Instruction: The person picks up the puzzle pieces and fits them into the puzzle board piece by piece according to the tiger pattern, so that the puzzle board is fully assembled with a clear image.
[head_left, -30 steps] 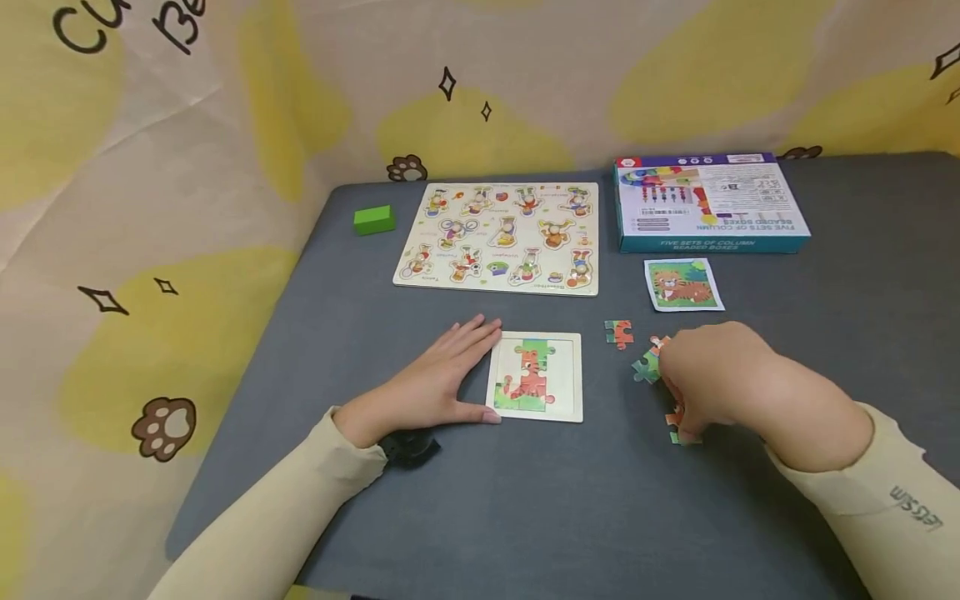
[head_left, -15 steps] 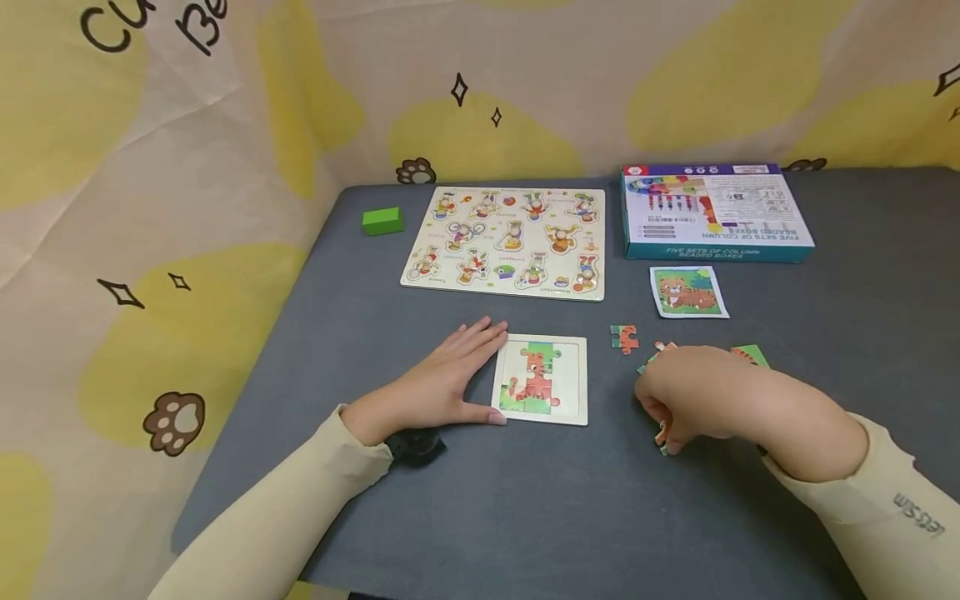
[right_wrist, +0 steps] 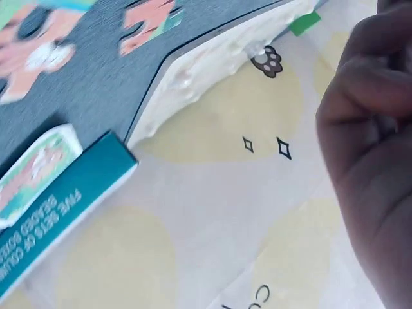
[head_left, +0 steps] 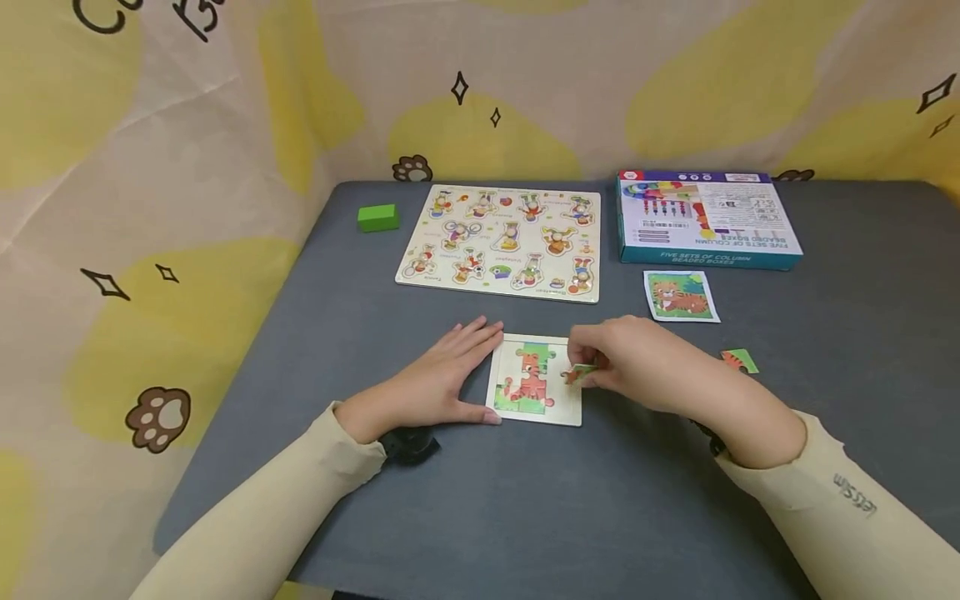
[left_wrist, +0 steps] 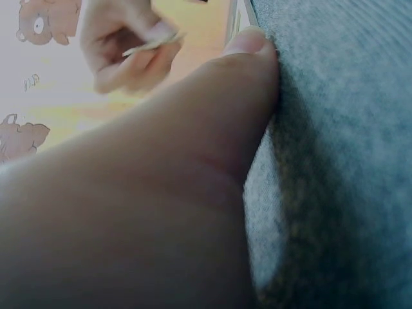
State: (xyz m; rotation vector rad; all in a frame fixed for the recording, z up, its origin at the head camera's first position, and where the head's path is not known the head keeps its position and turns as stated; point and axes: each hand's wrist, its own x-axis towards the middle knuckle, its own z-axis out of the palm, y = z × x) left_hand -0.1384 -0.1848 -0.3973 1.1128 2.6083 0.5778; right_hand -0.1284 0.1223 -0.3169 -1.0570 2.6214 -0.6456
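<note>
My left hand (head_left: 431, 383) lies spread at the left side of a small square puzzle tray (head_left: 566, 410), fingertips by its upper left corner and thumb at the lower left. Several joined jigsaw pieces (head_left: 534, 387) with a tiger picture fill part of the tray. Over the tray's right edge, my right hand (head_left: 637, 358) pinches an orange and green jigsaw piece (head_left: 579, 372) between thumb and fingers. The left wrist view shows that piece (left_wrist: 154, 44) edge-on in the right hand. In the right wrist view, loose jigsaw pieces (right_wrist: 149, 24) lie on the table, mostly hidden by the right hand in the head view.
Another loose piece (head_left: 740, 360) lies right of the right hand. Behind it are a tiger picture card (head_left: 681, 297) and a beaded-column box (head_left: 708, 258). A wooden board with figures (head_left: 486, 252) and a green block (head_left: 378, 218) stand at the back left.
My right hand has moved left from the loose pieces to the tray's right edge, carrying a jigsaw piece. The left hand stays in place at the tray.
</note>
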